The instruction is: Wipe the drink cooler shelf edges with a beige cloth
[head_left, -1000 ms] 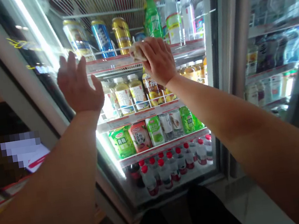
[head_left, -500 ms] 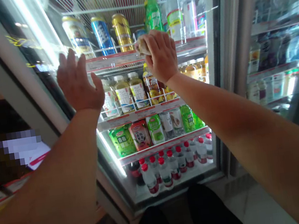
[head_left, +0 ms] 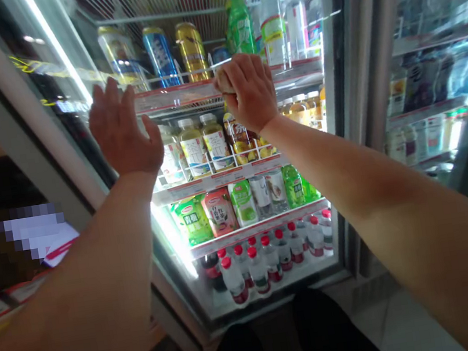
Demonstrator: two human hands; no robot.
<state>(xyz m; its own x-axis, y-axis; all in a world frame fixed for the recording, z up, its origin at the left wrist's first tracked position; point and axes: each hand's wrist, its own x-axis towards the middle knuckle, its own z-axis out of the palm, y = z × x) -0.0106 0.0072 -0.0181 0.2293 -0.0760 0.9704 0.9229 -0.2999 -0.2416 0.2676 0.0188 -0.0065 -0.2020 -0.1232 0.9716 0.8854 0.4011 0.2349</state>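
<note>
Gripping a cloth (head_left: 225,81) in the right hand (head_left: 252,93), against the glass (head_left: 197,102), lower right of the gold can (head_left: 192,51). Holding the left hand (head_left: 124,130) spread flat, apparently touching the glass farther left. Probably mid-wipe; no telling done glass from undone.
</note>
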